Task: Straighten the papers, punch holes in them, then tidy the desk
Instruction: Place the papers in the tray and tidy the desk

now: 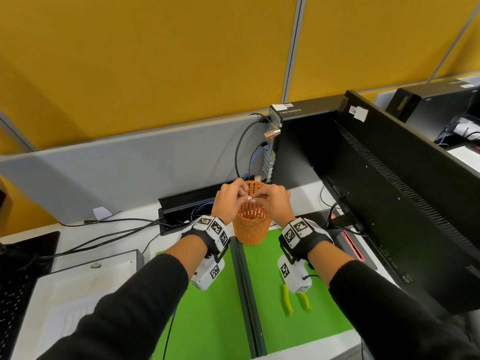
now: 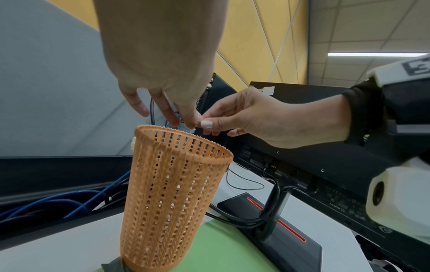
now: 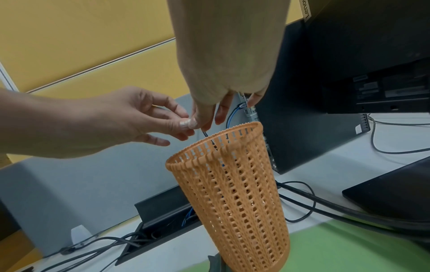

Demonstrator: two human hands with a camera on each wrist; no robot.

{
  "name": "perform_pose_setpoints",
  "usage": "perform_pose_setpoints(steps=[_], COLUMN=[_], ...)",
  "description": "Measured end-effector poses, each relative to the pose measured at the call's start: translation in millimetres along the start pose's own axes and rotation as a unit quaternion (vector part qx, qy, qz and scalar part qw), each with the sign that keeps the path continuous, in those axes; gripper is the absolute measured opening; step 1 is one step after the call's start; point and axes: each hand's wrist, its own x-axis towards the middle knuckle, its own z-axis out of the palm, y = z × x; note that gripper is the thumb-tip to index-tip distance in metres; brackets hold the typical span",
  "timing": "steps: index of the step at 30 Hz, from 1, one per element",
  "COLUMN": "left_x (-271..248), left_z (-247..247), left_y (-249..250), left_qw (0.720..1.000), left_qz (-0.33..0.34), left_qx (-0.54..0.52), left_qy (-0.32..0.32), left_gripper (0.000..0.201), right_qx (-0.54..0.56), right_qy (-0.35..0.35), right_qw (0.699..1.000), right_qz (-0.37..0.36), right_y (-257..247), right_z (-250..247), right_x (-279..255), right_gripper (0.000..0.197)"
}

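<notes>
Papers, head view: white sheets (image 1: 75,307) lie flat at the desk's left edge, well apart from both hands.
Hands, head view: left hand (image 1: 228,201) and right hand (image 1: 278,203) meet fingertip to fingertip right over the orange cup (image 1: 250,227).
Cup, head view: round perforated plastic, upright on the smooth green mat (image 1: 213,307).
Left wrist view: right hand (image 2: 267,121) pinches thumb to fingers, touching the left hand (image 2: 163,64) above the cup (image 2: 172,193), tapered lattice wall, toothed rim.
Right wrist view: left hand (image 3: 104,117) curled, tips against the right hand (image 3: 228,55); whether anything is pinched, cannot tell. Cup (image 3: 232,184) sits below.
</notes>
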Motion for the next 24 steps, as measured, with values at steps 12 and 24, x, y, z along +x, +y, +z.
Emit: perform_pose_setpoints(steps=[12,24], left_x=[-3,-9], left_z=[-3,-35], left_y=[3,-5], left_qw=[1.000,0.999], left_qz=[-0.011,-0.010], left_qx=[0.005,0.036], left_qy=[0.005,0.000], left_gripper=[0.016,0.015], right_qx=[-0.043,-0.125], right_qy=[-0.014,-0.046], right_qw=[0.998,0.990], right_qz=[-0.032,0.044], right_y=[2,-1], right_z=[-3,-19], right_x=[-4,2], right_gripper=[0.016,0.012])
